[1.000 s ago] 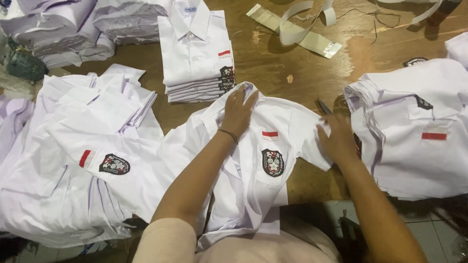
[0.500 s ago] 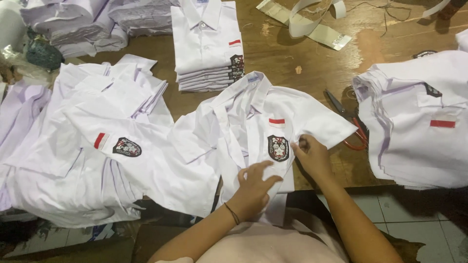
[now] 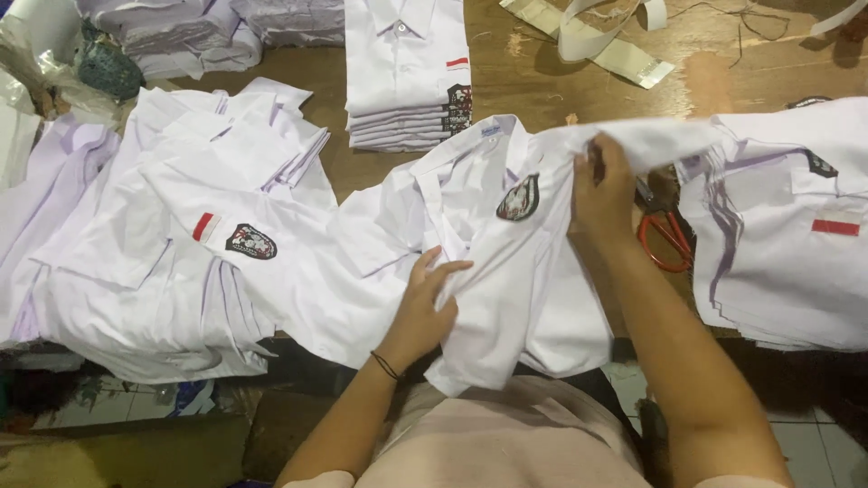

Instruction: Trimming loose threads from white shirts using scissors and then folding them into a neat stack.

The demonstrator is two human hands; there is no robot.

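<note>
1. Since the earlier frame, the shirt's (image 3: 488, 262) right side has been lifted and folded leftward by the right hand (image 3: 601, 194), closed on the cloth.
2. The near hem is gripped by the left hand (image 3: 425, 307).
3. The shirt lies mid-worktop (image 3: 723, 72), collar far, long axis near-to-far.

Folded shirt stack (image 3: 407, 99), red scissors (image 3: 665, 237), wood table (image 3: 714, 77).

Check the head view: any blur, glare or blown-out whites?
Head view: the white shirt in both hands is near blown out, folds faint; right hand slightly motion-soft, left hand sharper; red-handled scissors sit in shadow; no hard glare on the wooden table.
</note>
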